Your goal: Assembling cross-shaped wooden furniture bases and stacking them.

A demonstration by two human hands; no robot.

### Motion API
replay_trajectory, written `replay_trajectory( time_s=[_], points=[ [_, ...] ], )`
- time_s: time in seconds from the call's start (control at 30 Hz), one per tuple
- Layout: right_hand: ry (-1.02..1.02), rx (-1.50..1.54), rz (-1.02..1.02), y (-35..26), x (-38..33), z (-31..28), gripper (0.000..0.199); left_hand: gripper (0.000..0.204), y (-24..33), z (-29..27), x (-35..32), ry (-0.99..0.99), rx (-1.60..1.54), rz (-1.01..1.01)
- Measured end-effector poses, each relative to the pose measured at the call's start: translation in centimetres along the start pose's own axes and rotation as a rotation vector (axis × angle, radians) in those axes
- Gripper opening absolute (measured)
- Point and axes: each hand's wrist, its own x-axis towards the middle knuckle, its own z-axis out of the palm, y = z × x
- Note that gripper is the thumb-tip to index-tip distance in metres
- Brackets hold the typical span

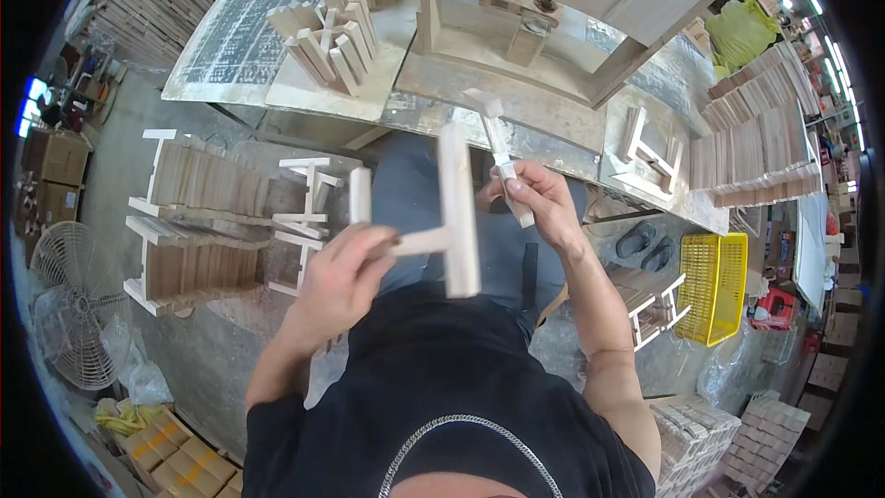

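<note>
Left hand [343,269]: closed around the crossbar of a pale H-shaped wooden frame [442,221], which is held up in front of the body, above the lap and just short of the desk edge; the frame is blurred. Right hand [539,195]: closed around a slim white tube-like tool [504,164], whose tip is pointed up toward the desk, just beside the frame's long upright.

Desk [516,111]: a worn grey surface at the top of the view. On it are seen a large open wooden cabinet carcass [590,0], a cluster of upright wooden blocks [324,35] on a pale board, and a small frame assembly [650,152] at the right.

Floor, left: stacked wooden slats in racks [198,221] and a wire fan [69,300]. Floor, right: a yellow plastic crate [714,286], a pair of dark sandals [645,244], and further stacked slats [761,129] beyond.
</note>
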Motion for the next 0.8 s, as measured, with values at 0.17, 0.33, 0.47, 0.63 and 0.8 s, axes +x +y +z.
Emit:
replay_trajectory(
  time_s=[0.17,0.33,0.47,0.63,0.8],
  points=[
    [-0.036,0.509,0.124,1.2,-0.1,0.6,0.03,0.031,-1.7,2.2,4.5,0.088,0.015,0.307],
    [-0.074,0.692,-0.004,1.1,-0.8,0.5,0.038,0.022,-3.6,2.9,5.7,0.373,-0.269,0.123],
    [-0.05,0.705,-0.016,0.3,-0.7,0.3,0.035,0.023,-4.2,3.6,5.5,0.416,-0.73,-0.089],
    [0.025,0.529,0.038,-1.0,-0.6,-0.2,0.032,0.034,-2.9,3.7,5.9,0.178,-0.149,0.259],
    [0.103,-0.044,0.108,0.5,-0.7,0.5,0.021,0.035,-1.9,5.4,8.2,0.107,-0.047,0.415]
  ],
)
